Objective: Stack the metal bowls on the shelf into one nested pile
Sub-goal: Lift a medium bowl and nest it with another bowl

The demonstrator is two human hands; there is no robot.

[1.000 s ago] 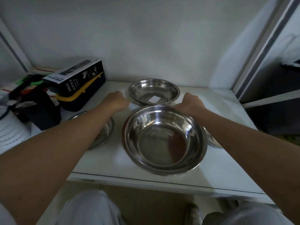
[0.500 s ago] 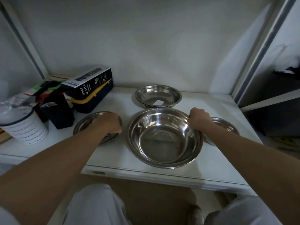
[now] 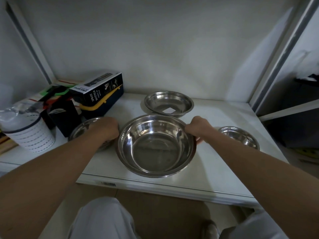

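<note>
A large metal bowl (image 3: 155,149) sits at the front middle of the white shelf (image 3: 215,169). My left hand (image 3: 105,129) is closed at its left rim, and my right hand (image 3: 198,127) grips its right rim with fingers curled underneath. A shallower metal bowl (image 3: 168,104) with a white label inside stands behind it. A small metal bowl (image 3: 240,137) lies to the right. Another small bowl (image 3: 82,128) lies to the left, partly hidden under my left hand and forearm.
A dark spray bottle box (image 3: 100,94) lies at the back left, with a black box (image 3: 63,116) and a white ribbed cup (image 3: 29,133) in front of it. The shelf's upright frame (image 3: 276,57) bounds the right side. The wall is close behind.
Both hands slid from the large bowl's far rim to its left and right sides. The view has pulled back and shows more of the shelf.
</note>
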